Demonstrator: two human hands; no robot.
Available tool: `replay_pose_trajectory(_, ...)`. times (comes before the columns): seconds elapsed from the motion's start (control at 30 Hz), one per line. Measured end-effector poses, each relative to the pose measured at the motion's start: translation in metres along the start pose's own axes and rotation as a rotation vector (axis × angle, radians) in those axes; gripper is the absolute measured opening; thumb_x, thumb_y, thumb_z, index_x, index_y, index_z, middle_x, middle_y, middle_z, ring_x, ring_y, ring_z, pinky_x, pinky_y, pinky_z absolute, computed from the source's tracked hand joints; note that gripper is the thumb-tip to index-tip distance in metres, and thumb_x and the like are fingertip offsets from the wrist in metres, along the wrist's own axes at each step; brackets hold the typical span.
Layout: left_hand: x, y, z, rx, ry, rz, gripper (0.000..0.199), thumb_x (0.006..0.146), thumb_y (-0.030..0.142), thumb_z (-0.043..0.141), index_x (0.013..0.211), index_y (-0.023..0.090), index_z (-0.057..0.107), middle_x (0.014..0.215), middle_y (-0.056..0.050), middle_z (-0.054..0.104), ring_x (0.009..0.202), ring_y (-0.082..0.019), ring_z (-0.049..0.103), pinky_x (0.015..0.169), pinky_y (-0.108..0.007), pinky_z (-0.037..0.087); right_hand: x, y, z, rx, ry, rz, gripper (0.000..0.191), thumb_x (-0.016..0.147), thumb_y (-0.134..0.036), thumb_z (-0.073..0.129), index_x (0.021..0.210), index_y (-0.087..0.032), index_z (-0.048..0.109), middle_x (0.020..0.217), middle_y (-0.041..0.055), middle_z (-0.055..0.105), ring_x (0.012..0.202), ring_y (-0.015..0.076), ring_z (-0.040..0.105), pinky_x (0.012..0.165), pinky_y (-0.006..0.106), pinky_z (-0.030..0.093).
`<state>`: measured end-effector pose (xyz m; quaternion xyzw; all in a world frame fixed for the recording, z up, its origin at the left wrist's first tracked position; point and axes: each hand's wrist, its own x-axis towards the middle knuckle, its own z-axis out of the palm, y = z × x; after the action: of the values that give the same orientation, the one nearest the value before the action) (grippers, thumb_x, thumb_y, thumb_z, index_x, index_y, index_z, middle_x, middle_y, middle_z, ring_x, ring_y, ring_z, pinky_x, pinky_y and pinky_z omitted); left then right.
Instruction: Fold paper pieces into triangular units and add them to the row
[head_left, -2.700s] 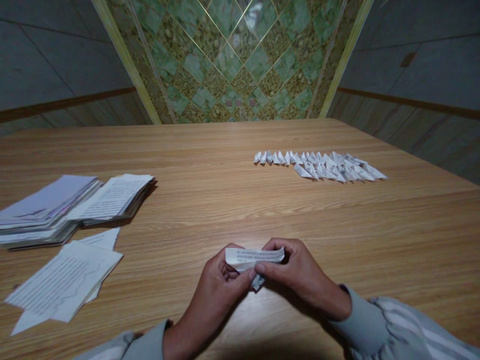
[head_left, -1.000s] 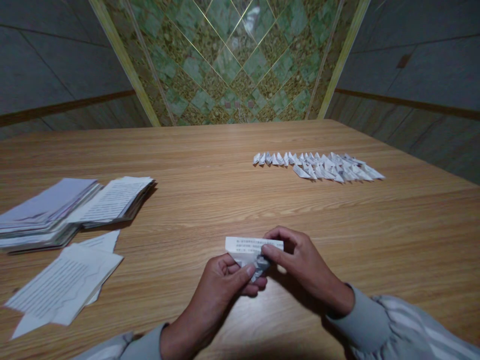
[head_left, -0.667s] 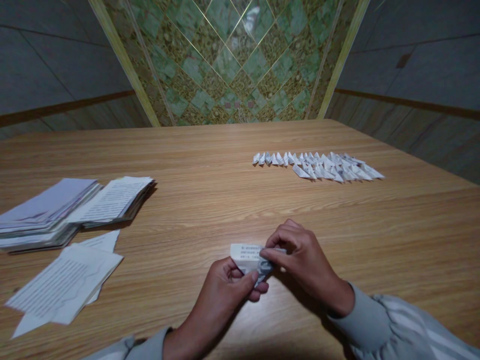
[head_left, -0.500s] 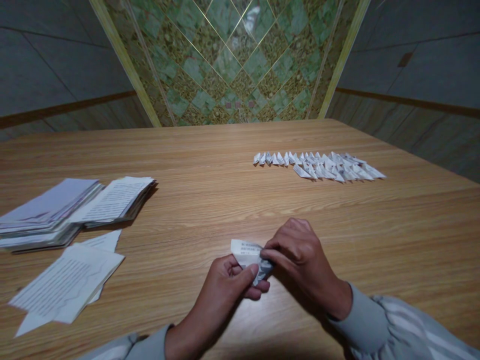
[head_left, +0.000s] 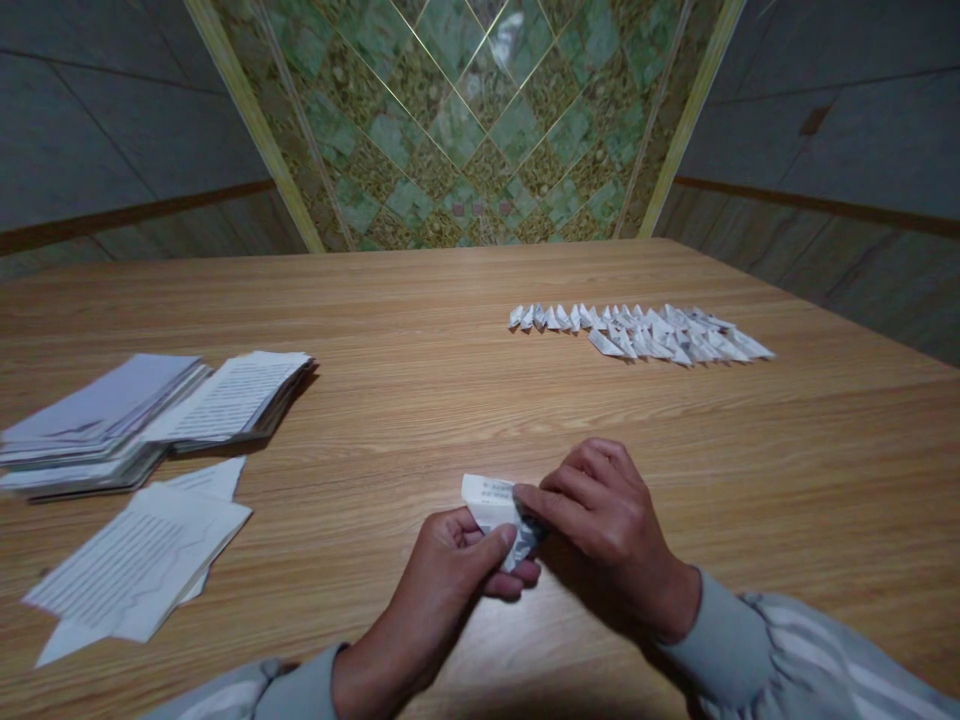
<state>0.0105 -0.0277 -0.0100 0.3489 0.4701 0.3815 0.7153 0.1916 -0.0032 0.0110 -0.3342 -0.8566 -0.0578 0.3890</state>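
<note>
A small folded piece of printed paper (head_left: 495, 503) is pinched between the thumb and fingers of my left hand (head_left: 459, 562), near the front middle of the table. My right hand (head_left: 606, 510) is on the paper's right side, its index finger lying along the upper edge and its other fingers curled. The paper's dark right corner is partly hidden under my right fingers.
Folded paper pieces (head_left: 675, 335) stand in rows at the back right of the wooden table (head_left: 390, 350). Stacks of paper (head_left: 232, 398) lie at the left, with loose printed sheets (head_left: 150, 550) in front. A tiled wall (head_left: 465, 120) rises behind.
My right index finger has stretched out and moved left along the paper's top edge. My left hand keeps its hold. The view has shifted very slightly.
</note>
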Motion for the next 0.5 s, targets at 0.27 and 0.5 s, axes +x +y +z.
replay_pose_trajectory(0.27, 0.0012, -0.0011, -0.0025, 0.021, 0.017, 0.034, 0.040, 0.075, 0.043, 0.083, 0.093, 0.008, 0.076, 0.083, -0.011, 0.076, 0.069, -0.017, 0.072, 0.058, -0.019, 0.055, 0.0011, -0.0043, 0.0009, 0.094, -0.010, 0.037, 0.025, 0.103, -0.023, 0.051, 0.087, -0.015, 0.068, 0.086, 0.0054, 0.071, 0.084, 0.0199, 0.053, 0.084, 0.038, 0.035)
replay_pose_trajectory(0.5, 0.0002, -0.0025, -0.0047, -0.022, -0.043, 0.057, 0.036, 0.083, 0.045, 0.077, 0.095, 0.011, 0.074, 0.083, -0.010, 0.076, 0.069, -0.016, 0.072, 0.060, -0.021, 0.055, -0.0029, -0.0071, 0.0047, 0.091, -0.056, 0.033, 0.024, 0.105, -0.026, 0.047, 0.113, -0.013, 0.066, 0.077, 0.0031, 0.069, 0.077, 0.0183, 0.052, 0.083, 0.039, 0.031)
